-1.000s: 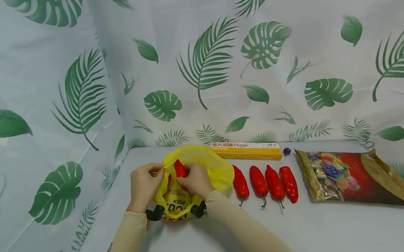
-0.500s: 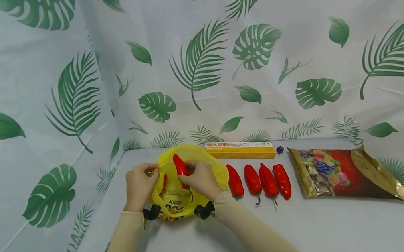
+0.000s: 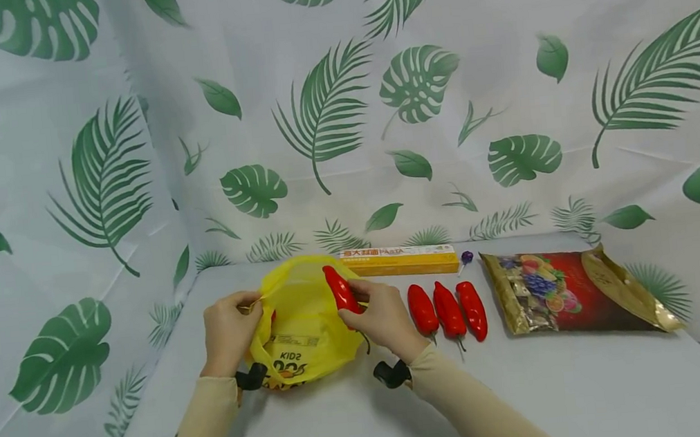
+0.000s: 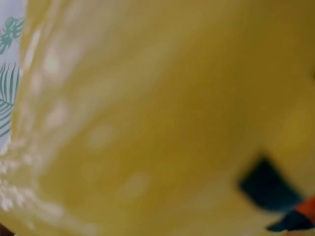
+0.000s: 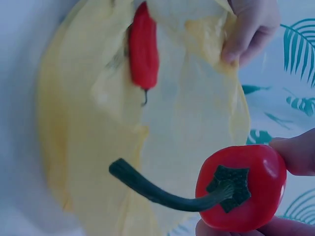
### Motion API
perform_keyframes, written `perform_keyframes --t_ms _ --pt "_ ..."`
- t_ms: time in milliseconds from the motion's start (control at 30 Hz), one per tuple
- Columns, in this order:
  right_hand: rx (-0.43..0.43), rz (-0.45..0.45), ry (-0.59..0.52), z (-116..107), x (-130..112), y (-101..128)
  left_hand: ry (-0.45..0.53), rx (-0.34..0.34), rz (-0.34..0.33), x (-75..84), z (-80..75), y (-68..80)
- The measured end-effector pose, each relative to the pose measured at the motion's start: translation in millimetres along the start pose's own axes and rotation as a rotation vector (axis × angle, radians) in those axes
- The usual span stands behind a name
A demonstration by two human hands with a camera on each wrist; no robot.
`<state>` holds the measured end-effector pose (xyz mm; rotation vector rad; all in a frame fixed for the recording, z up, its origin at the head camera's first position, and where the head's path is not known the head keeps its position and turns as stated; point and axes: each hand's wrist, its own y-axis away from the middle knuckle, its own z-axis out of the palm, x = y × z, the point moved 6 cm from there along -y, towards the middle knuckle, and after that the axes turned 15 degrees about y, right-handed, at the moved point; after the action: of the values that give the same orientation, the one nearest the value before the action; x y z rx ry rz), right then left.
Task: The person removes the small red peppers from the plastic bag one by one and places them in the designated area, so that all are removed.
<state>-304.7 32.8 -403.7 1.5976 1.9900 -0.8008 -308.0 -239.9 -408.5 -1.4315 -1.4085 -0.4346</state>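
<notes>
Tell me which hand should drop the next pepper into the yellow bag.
Right, probably. The right hand already pinches a red pepper at the mouth of the yellow bag, while the left hand grips the bag's rim, holding it open.

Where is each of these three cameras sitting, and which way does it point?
Head: worn on the head, facing forward and down at the table; both hands and sleeves show.
Left wrist: pressed close against the yellow bag, all blur; no hand visible.
Right wrist: looks along the right hand holding a red pepper, left hand beyond.
All three share the bag.
</notes>
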Motion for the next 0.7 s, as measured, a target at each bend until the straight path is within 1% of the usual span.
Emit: perform_keyframes --t_ms 133,267,400,567,700 --pt "0.054 0.024 0.082 -16 16 12 0.0 0.0 -0.002 -0.6 0.4 1.7" --pt "0.084 0.062 0.155 -30 34 26 0.002 0.004 0.003 0.5 1.7 2.9" --pt "0.096 0.094 0.221 -41 57 41 -0.004 0.014 0.025 2.1 2.3 3.7" --pt "0.102 0.141 0.273 -55 90 61 -0.01 0.022 0.051 3.4 3.2 3.3" --pt "0.104 0.165 0.302 -66 111 75 -0.005 0.009 0.037 2.9 6.4 3.0"
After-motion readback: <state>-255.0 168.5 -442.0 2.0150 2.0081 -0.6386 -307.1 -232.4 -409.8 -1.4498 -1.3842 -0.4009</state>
